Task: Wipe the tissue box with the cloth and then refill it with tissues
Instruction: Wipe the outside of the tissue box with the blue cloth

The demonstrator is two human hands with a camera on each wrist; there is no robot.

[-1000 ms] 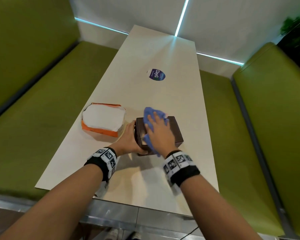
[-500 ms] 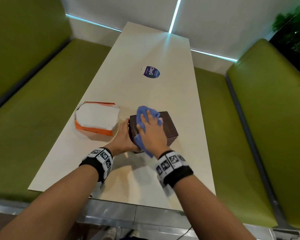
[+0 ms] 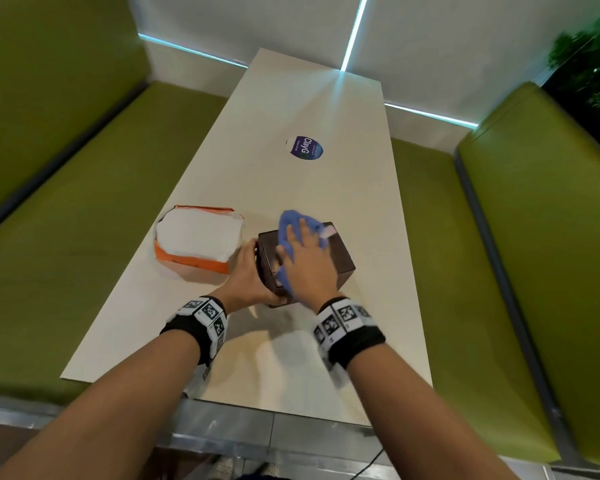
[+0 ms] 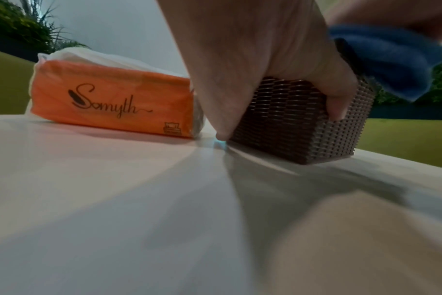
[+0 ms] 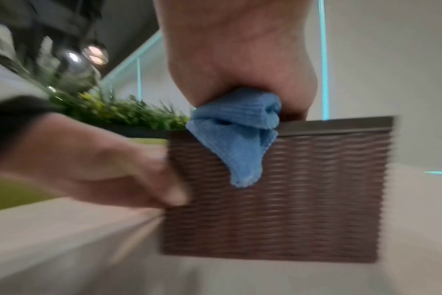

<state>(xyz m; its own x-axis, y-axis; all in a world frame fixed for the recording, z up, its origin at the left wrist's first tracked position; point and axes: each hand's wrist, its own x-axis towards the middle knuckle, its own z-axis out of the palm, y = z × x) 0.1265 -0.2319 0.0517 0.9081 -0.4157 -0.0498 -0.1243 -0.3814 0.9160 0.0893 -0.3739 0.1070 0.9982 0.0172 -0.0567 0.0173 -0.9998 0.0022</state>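
Note:
A dark brown woven tissue box (image 3: pixel 342 263) stands on the white table (image 3: pixel 291 358), near its front. My left hand (image 3: pixel 246 271) grips the box's near left corner, thumb on the front wall (image 4: pixel 290 123). My right hand (image 3: pixel 305 261) lies flat on a blue cloth (image 3: pixel 288 223) and presses it onto the box lid. A corner of the cloth (image 5: pixel 240 155) hangs over the front wall (image 5: pixel 303 199). To the left of the box lies an open orange tissue pack (image 3: pixel 198 237) with white tissues showing.
A round purple sticker (image 3: pixel 305 148) is on the table farther back. Green padded benches (image 3: pixel 66 237) (image 3: pixel 541 237) run along both long sides. A plant (image 3: pixel 589 64) stands at the far right. The table's front edge is just below my wrists.
My right hand has rubbed the cloth a little across the box lid. The left hand keeps the same hold on the box. The tissue pack has not moved.

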